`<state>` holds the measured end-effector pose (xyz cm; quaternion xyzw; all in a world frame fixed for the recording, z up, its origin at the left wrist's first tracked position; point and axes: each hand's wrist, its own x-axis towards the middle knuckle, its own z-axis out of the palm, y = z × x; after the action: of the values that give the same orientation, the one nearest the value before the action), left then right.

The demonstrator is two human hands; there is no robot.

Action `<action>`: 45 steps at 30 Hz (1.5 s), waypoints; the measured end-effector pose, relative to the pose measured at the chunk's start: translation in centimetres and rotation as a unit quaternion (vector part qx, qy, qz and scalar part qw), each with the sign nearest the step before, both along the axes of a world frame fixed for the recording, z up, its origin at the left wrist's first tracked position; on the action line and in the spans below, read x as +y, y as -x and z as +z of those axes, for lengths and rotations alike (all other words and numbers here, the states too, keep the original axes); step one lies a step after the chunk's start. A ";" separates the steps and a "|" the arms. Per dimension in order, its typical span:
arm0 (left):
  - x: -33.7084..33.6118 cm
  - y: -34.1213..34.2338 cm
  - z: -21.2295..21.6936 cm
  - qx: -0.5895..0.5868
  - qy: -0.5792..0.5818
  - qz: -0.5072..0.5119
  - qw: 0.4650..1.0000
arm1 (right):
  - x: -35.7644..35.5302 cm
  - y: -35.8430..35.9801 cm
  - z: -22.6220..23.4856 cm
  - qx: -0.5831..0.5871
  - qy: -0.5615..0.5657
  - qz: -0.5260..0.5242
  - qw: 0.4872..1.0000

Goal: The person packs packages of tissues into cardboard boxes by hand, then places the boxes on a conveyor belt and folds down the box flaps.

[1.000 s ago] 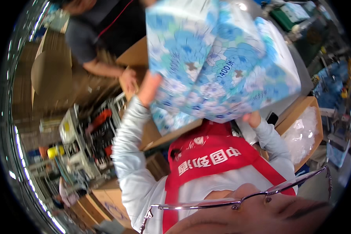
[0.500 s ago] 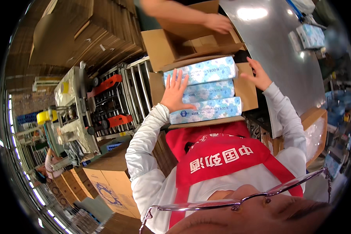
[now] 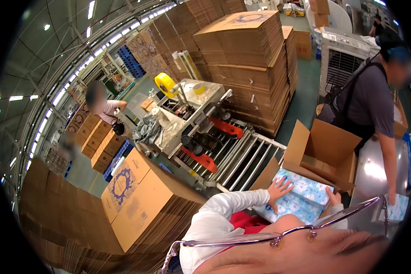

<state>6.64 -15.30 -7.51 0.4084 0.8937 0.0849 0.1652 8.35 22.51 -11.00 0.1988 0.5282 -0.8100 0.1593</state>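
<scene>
Head view: we press blue packs (image 3: 301, 196) down into a carton.
Our left hand (image 3: 278, 189) lies flat, fingers spread, on the packs' near left edge; our right hand (image 3: 332, 197) curls over their right edge, likely to keep the stack square. The packs sit just near of an open box (image 3: 326, 148). Far left stands a taping machine (image 3: 187, 121), rollers (image 3: 242, 160) leading toward us.

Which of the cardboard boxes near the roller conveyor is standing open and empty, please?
The open box just right of the roller conveyor, flaps up and empty inside. The box nearer the person already holds blue patterned packs, with the left hand pressing on them.
</scene>
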 end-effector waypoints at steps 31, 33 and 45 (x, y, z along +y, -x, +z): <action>-9.1 -5.4 10.8 -0.288 -0.151 0.355 0.876 | 6.4 -16.2 -2.6 -0.050 -0.520 -0.120 0.844; -8.0 -7.2 11.9 -0.339 -0.194 0.252 0.886 | 5.9 -15.3 0.8 0.083 -0.534 -0.039 0.841; 1.9 -1.3 -2.9 0.056 0.082 0.269 0.958 | -2.9 -3.3 3.1 0.385 -0.763 0.096 0.511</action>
<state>7.91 -13.43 -10.37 0.1420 0.9822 0.0296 0.1193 11.69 19.60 -7.92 -0.1395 0.9679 -0.0721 -0.1962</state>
